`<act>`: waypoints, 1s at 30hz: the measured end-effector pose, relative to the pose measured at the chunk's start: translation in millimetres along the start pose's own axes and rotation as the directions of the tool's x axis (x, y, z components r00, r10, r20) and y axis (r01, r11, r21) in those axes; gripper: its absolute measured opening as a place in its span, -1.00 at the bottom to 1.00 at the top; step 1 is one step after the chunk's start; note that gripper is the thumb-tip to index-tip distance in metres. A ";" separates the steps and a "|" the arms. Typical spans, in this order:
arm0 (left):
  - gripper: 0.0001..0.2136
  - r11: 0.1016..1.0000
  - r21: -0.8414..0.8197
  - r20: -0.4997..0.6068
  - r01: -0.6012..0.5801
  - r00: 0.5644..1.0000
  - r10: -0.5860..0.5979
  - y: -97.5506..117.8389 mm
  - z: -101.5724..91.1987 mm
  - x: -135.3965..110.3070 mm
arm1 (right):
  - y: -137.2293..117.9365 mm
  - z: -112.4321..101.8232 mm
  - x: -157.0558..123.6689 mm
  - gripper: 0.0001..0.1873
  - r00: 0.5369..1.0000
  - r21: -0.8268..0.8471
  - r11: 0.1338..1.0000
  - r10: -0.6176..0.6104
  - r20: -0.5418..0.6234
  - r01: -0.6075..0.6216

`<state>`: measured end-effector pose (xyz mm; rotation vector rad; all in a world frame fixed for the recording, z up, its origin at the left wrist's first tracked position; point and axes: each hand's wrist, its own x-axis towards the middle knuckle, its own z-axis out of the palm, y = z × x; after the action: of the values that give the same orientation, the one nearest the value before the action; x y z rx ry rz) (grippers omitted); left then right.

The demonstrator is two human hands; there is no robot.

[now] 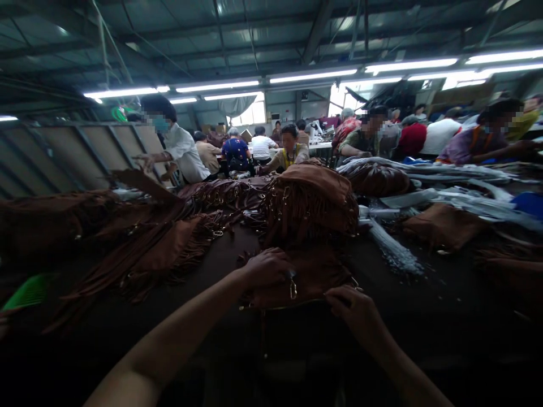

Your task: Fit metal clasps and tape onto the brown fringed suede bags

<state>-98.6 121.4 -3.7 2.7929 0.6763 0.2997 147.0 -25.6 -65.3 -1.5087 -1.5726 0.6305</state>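
Observation:
A brown suede bag (297,280) lies flat on the dark work table (220,254) right in front of me. My left hand (265,268) rests on its upper left part, with the fingers curled over the suede beside a small metal snap hook (292,289). My right hand (350,305) grips the bag's right edge near a small metal fitting. A gold-toned trim runs along the bag's lower edge. Much of the bag's near side lies in deep shadow.
Heaps of fringed brown suede bags (309,203) fill the table ahead and to the left. Bundles of white-grey strips (441,181) lie to the right, beside a green comb-like item (29,291)'s opposite side. Several co-workers in masks sit around further tables under strip lights.

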 end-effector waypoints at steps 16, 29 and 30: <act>-0.82 0.947 -0.212 -0.223 0.241 0.932 -0.287 46.0 66.6 25.5 | -3.9 3.3 19.0 -0.70 0.977 -0.042 0.995 0.084 -0.198 -0.095; -0.59 0.983 -0.109 -0.305 0.147 0.937 -0.174 88.4 83.1 41.3 | 38.7 -35.1 14.2 -0.60 0.894 0.146 0.943 0.331 -0.302 -0.300; -0.58 0.986 -0.110 -0.261 0.126 0.954 -0.151 89.7 83.5 42.9 | 37.1 -34.2 12.6 -0.60 0.896 0.149 0.942 0.332 -0.295 -0.300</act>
<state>-2.3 48.2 -50.9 2.6251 0.8897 0.6722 196.9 -14.5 -75.4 -1.7100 -1.0465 0.6008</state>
